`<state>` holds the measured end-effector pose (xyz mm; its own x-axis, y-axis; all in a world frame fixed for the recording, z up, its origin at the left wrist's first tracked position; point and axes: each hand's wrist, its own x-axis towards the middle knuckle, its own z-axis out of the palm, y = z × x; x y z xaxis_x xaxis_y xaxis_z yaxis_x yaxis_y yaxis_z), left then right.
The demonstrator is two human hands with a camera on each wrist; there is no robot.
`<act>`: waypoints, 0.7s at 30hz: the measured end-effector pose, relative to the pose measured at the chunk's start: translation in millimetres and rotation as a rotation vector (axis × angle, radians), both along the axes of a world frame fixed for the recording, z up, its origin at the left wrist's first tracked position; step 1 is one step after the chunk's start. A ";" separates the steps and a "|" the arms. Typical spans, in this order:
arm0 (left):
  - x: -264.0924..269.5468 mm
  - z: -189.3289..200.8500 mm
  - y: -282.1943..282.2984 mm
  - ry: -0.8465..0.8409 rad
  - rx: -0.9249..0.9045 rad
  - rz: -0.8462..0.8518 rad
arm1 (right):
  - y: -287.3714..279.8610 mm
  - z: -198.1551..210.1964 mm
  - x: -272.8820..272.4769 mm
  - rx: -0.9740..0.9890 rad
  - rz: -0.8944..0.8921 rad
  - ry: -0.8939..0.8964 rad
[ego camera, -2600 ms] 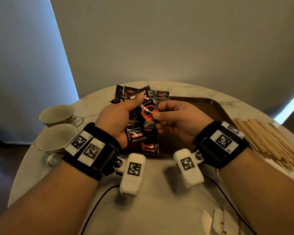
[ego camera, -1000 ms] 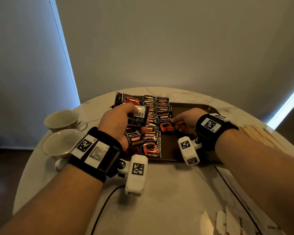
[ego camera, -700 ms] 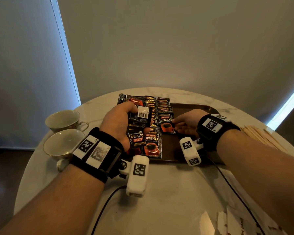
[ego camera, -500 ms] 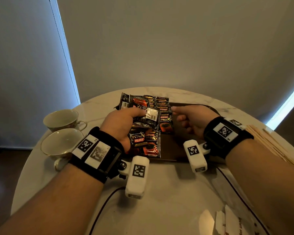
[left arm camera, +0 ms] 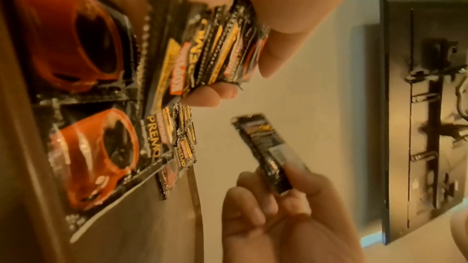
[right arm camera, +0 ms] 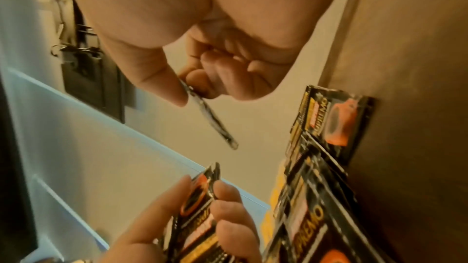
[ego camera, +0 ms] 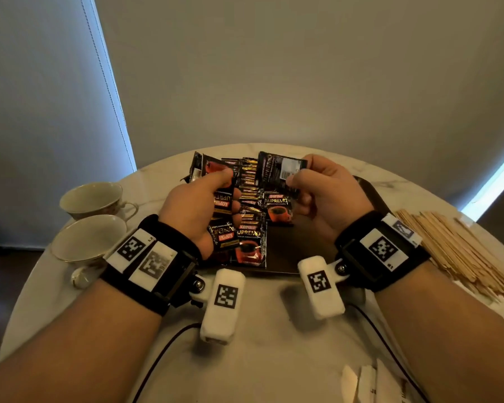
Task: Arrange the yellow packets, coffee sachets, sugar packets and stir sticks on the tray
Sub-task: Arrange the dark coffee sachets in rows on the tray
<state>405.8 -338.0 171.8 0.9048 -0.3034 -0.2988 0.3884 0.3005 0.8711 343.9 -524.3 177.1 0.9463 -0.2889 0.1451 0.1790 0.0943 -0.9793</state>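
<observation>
While pinched by the right hand [ego camera: 326, 196], one coffee sachet [ego camera: 280, 170] above the tray [ego camera: 370, 193].

A home: marble table [ego camera: 262, 359], teacups [ego camera: 90, 196], window blinds [ego camera: 41, 112].

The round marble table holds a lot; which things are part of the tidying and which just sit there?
In use: black coffee sachets, brown tray, pale wooden stir sticks, left hand, right hand.
Lying about: two white teacups, white paper slips.
</observation>
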 end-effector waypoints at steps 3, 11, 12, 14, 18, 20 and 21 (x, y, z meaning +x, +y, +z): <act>-7.5 0.0 -5.2 -0.047 0.027 -0.065 | 4.2 3.5 -3.5 -0.248 0.060 -0.024; -15.7 3.0 -2.1 -0.075 0.020 -0.177 | 11.5 4.1 -9.0 -0.583 0.172 -0.023; -16.3 3.9 -1.5 -0.075 0.035 -0.155 | 10.8 3.7 -8.6 -0.622 0.120 -0.030; -17.4 4.4 -2.2 -0.106 0.080 -0.113 | 9.0 0.7 -4.6 -0.632 0.048 -0.035; -19.4 2.4 -3.3 -0.146 0.133 -0.107 | 4.4 -5.0 3.4 -0.325 0.142 0.062; -19.7 1.7 -3.4 -0.163 0.130 -0.147 | 1.2 -7.0 3.3 -0.168 0.225 0.104; -20.0 1.7 -3.2 -0.170 0.131 -0.160 | 1.2 -6.1 1.8 -0.141 0.245 0.125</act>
<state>385.8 -341.2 173.5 0.8888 -0.4158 -0.1928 0.2668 0.1275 0.9553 345.7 -523.1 171.0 0.9983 -0.0353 0.0458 0.0451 -0.0188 -0.9988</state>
